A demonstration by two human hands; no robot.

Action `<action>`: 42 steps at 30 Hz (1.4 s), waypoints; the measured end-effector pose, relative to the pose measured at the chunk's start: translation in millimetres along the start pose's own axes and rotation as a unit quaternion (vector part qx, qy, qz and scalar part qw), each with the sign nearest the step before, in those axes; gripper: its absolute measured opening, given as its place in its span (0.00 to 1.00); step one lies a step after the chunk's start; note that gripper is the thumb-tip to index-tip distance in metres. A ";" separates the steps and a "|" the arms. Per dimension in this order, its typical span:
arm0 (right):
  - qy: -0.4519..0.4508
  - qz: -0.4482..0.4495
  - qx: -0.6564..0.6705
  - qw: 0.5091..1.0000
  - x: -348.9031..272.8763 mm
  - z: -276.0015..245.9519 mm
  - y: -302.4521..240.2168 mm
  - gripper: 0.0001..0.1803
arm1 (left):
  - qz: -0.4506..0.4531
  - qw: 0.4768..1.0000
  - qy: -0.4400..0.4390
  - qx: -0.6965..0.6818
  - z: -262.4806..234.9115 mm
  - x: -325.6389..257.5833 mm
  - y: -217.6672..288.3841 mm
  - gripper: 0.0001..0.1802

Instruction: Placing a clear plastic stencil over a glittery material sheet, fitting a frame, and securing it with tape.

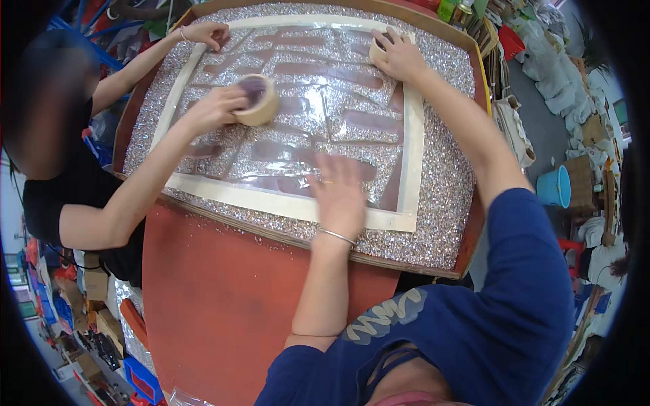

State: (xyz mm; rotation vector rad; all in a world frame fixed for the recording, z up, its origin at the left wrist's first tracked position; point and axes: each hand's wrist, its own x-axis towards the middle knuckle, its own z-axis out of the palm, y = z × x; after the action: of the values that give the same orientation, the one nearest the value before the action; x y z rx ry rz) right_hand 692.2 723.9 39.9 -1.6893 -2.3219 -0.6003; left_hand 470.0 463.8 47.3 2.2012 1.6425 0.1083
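A clear plastic stencil sheet (pixel 298 127) with several cut-out shapes and a cream tape border (pixel 409 162) lies on silvery glitter granules (pixel 443 196). My left hand (pixel 338 193), blurred by motion, is spread flat at the sheet's near edge and holds nothing. At the far right corner my right hand (pixel 401 61) is closed on a roll of masking tape (pixel 376 53), close against the border. A co-worker on the left grips another masking tape roll (pixel 266 108) above the sheet. That person's other hand (pixel 208 34) touches the far left corner.
The granules fill a shallow wooden tray (pixel 474 238) with raised edges. It rests over a red-brown tabletop (pixel 223 304). A light blue bucket (pixel 554 187) and a red container (pixel 512 42) stand at the right. Boxes and a blue crate (pixel 142 380) crowd the lower left.
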 end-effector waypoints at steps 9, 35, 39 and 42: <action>0.115 -0.253 0.233 0.932 -68.5 -50.9 -53.9 0.22 | 0.109 0.989 0.002 -0.103 13.2 -10.7 17.6 0.27; 0.088 -0.024 0.097 0.991 63.5 13.8 -69.5 0.31 | 0.109 0.984 -0.037 -0.135 6.6 -7.1 15.0 0.29; 0.046 -0.169 0.025 0.984 65.1 -0.8 -121.4 0.33 | 0.102 0.984 -0.041 -0.142 11.4 -8.3 13.5 0.31; 0.064 -0.158 0.155 0.973 87.3 28.5 -117.3 0.32 | 0.105 0.984 -0.027 -0.138 11.6 -8.8 13.2 0.31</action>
State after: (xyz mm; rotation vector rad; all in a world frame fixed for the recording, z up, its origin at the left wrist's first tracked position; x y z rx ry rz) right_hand 555.4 780.8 25.4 -1.1245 -2.4545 -0.3597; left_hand 482.6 449.5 42.7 2.1343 1.2767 0.3127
